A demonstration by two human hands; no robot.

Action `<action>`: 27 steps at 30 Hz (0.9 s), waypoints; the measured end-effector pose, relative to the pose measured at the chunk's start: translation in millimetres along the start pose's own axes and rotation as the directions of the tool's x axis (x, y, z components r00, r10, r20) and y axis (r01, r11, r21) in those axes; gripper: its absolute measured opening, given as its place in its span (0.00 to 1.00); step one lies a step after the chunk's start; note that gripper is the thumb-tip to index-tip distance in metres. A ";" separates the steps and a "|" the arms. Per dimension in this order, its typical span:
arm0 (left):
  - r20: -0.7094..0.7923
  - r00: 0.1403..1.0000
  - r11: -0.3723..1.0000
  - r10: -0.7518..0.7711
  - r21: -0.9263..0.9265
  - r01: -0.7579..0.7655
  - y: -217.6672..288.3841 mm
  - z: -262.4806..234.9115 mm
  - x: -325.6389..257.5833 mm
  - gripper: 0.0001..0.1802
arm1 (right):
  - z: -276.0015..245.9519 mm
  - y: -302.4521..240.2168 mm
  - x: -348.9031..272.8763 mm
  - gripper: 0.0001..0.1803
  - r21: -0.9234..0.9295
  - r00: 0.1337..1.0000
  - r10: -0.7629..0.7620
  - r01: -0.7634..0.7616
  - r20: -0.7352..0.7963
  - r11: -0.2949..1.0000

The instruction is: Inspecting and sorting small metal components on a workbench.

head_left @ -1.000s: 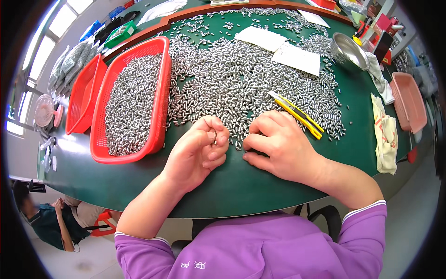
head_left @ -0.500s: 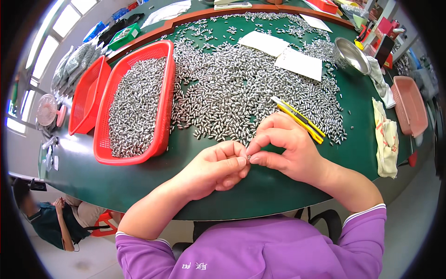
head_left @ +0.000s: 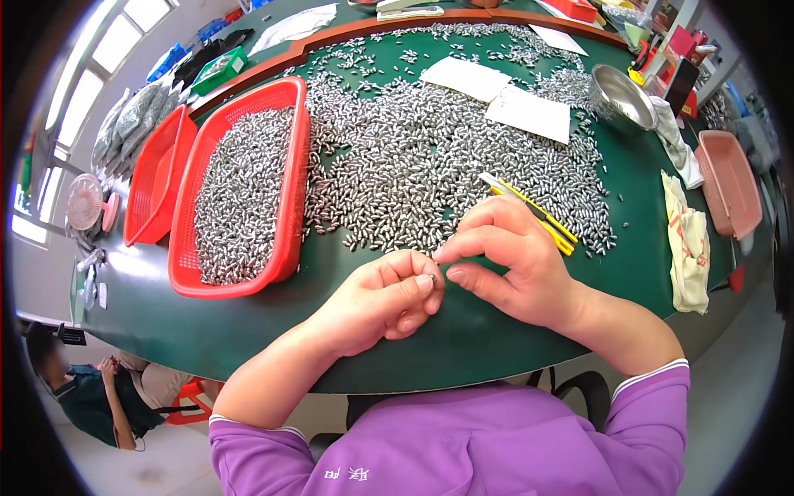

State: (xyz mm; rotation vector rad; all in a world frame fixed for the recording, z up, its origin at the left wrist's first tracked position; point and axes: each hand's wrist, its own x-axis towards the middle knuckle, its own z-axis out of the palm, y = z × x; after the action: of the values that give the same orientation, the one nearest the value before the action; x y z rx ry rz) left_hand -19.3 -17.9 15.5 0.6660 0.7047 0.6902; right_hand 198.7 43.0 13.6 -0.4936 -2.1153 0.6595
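My left hand (head_left: 382,299) is closed, thumb against curled fingers, pinching a small silvery metal piece (head_left: 432,279) at its fingertips. Close beside it, my right hand (head_left: 517,260) has its thumb and forefinger apart, with the forefinger tip near the left fingers. I see nothing between those right fingertips. A yellow utility knife (head_left: 549,226) lies over the metal pieces just beyond the right hand, its lower side partly covered by that hand. A broad heap of small silvery bullet-shaped metal pieces (head_left: 389,174) spreads over the green table (head_left: 306,339) in front of both hands.
At left stands a red plastic basket (head_left: 299,165) full of such pieces, beside another red basket (head_left: 157,182). White papers (head_left: 529,114) lie on the heap. To the right are a metal bowl (head_left: 622,95), a cream cloth (head_left: 686,244) and a pink basket (head_left: 728,186). A person (head_left: 99,397) sits at lower left.
My right thumb has drawn away from the forefinger and from the left fingertips. The small metal piece now shows in the left hand's pinch. The view has shifted slightly.
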 end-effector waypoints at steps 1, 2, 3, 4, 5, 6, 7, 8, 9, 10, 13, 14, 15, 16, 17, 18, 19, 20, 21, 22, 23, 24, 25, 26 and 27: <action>0.004 1.000 1.000 0.007 -0.008 -0.007 -0.3 -0.5 0.5 0.07 | 0.0 -0.1 -0.4 0.09 -0.002 1.000 -0.001 0.001 -0.002 1.000; 0.009 1.000 1.000 0.014 -0.017 -0.014 -0.6 -0.9 0.9 0.07 | 0.8 0.2 -1.3 0.09 -0.016 1.000 -0.024 0.024 -0.003 1.000; 0.010 1.000 1.000 0.015 -0.015 -0.015 -0.9 -1.1 1.3 0.07 | 1.3 0.4 -1.8 0.09 -0.030 0.999 -0.047 0.047 -0.003 0.998; 0.010 1.000 1.000 0.023 -0.014 -0.023 -1.6 -1.4 1.2 0.08 | 1.8 0.5 -1.7 0.09 -0.031 0.999 -0.048 0.048 -0.004 0.998; 0.010 0.999 0.999 0.032 -0.014 -0.032 -2.3 -1.8 1.2 0.08 | 2.4 0.5 -1.5 0.10 -0.051 0.997 -0.076 0.076 0.008 0.996; 0.010 0.999 0.999 0.032 -0.013 -0.032 -3.3 -2.5 1.3 0.08 | 2.7 0.4 -1.4 0.10 -0.071 0.994 -0.104 0.105 0.021 0.992; 0.009 0.999 0.999 0.045 -0.007 -0.045 -4.3 -3.3 1.2 0.08 | 2.6 0.0 -1.0 0.10 -0.071 0.994 -0.104 0.105 0.021 0.992; 0.009 0.998 0.998 0.058 -0.002 -0.058 -5.1 -3.7 1.0 0.08 | 2.4 -0.6 -0.6 0.10 -0.083 0.994 -0.106 0.108 0.018 0.991; 0.009 0.998 0.998 0.058 -0.002 -0.058 -5.6 -3.8 0.6 0.08 | 2.3 -1.0 -0.5 0.10 -0.095 0.994 -0.108 0.109 0.016 0.989; 0.011 0.998 0.998 0.060 0.006 -0.061 -5.6 -4.1 0.8 0.08 | 1.7 -0.7 -0.5 0.10 -0.096 0.994 -0.109 0.110 0.016 0.989; 0.011 0.998 0.998 0.057 0.009 -0.057 -5.4 -4.8 1.1 0.08 | 0.3 1.4 -1.8 0.09 -0.119 0.994 -0.100 0.103 0.032 0.987; 0.006 0.999 0.999 0.051 0.003 -0.051 -5.3 -5.3 1.1 0.08 | 1.0 2.9 -2.2 0.09 -0.118 0.997 -0.080 0.082 0.023 0.990; 0.005 0.999 0.999 0.050 0.003 -0.050 -5.4 -5.8 1.0 0.08 | 1.4 4.2 -2.5 0.09 -0.117 0.998 -0.059 0.060 0.013 0.991; 0.003 0.998 0.998 0.056 0.004 -0.056 -4.7 -5.3 0.7 0.08 | -0.2 3.7 -2.0 0.09 -0.119 0.998 -0.059 0.060 0.012 0.991; 0.001 0.998 0.998 0.062 0.005 -0.062 -4.1 -4.8 0.5 0.08 | -1.9 3.1 -1.1 0.11 -0.123 0.998 -0.056 0.057 0.010 0.991; 0.003 0.998 0.998 0.063 0.007 -0.063 -3.6 -4.0 0.3 0.08 | -3.3 2.2 -0.4 0.12 -0.126 0.999 -0.054 0.054 0.007 0.990; -0.003 0.998 0.998 0.070 0.008 -0.070 -3.7 -3.8 0.6 0.07 | -3.5 2.1 -0.1 0.12 -0.127 0.999 -0.054 0.054 0.007 0.990; -0.008 0.997 0.997 0.078 0.009 -0.078 -3.6 -3.7 0.8 0.07 | -3.5 1.7 0.2 0.12 -0.135 0.998 -0.060 0.059 0.003 0.989; -0.008 0.997 0.997 0.079 0.009 -0.078 -3.4 -3.9 1.0 0.07 | -3.4 1.5 0.5 0.12 -0.143 0.998 -0.066 0.065 -0.002 0.988; -0.012 0.997 0.997 0.081 0.019 -0.081 -3.5 -4.0 1.5 0.07 | -2.9 1.6 0.1 0.12 -0.144 0.998 -0.066 0.065 -0.002 0.987; -0.016 0.996 0.996 0.084 0.028 -0.083 -3.4 -4.0 1.9 0.07 | -2.0 2.2 -0.5 0.12 -0.137 0.997 -0.072 0.071 -0.003 0.988; -0.015 0.996 0.996 0.084 0.029 -0.084 -2.9 -3.4 2.0 0.07 | -1.6 2.4 -0.7 0.11 -0.131 0.997 -0.078 0.077 -0.003 0.988; -0.024 0.996 0.996 0.088 0.032 -0.088 -2.8 -2.7 1.6 0.06 | -1.2 2.2 -1.1 0.11 -0.131 0.997 -0.079 0.077 -0.004 0.988; -0.034 0.995 0.995 0.092 0.035 -0.091 -2.6 -2.3 1.4 0.05 | -0.9 2.0 -1.3 0.11 -0.136 0.996 -0.083 0.082 -0.007 0.987; -0.033 0.995 0.995 0.092 0.036 -0.091 -2.6 -2.4 1.6 0.05 | -1.0 1.9 -1.3 0.11 -0.142 0.996 -0.088 0.086 -0.011 0.986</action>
State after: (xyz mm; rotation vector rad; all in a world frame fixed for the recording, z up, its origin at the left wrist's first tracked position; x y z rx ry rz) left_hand -19.3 -17.5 11.7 0.7228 0.7225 0.7773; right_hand 200.5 44.1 12.0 -0.4794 -2.1634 0.4558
